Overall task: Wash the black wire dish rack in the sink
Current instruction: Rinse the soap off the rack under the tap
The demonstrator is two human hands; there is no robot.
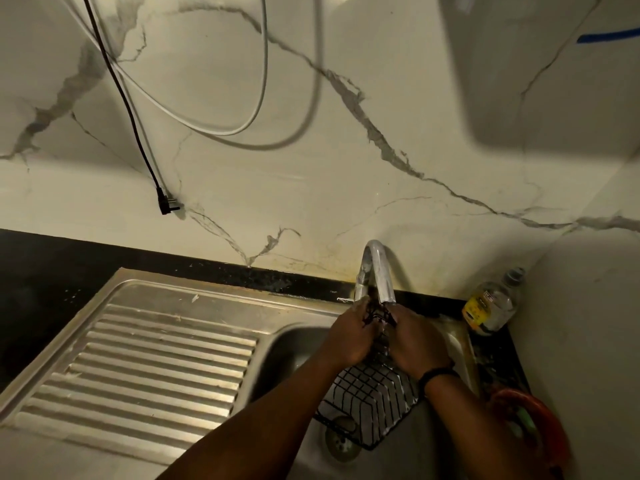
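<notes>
Head view showed, from the left, a black plug [165,204] dangling on the marble wall, then the ribbed drainboard [156,355], then the sink [294,344] with both hands under the tap [379,271]. The rack [370,393] stood tilted in the basin, its lower corner near the drain [341,441] and its upper end raised to the spout. The left hand [349,336] and the right hand [417,342] each closed their grip on that upper end, one to either side, fingers curled round the wires. A bottle [491,303] stood on the counter in the right corner, and an orange object [533,420] lay at the right edge.

To do this step well, I judged, the rack should be kept slanted so water would run down its length to the drain, and the hands should shift along the wires rather than hold one spot, turning the rack to reach the underside.

Whether water ran from the tap was hard to tell in the dim light. The fingertips were lost among the dark wires, the forearms covered part of the rack, and the orange object was cut off.
</notes>
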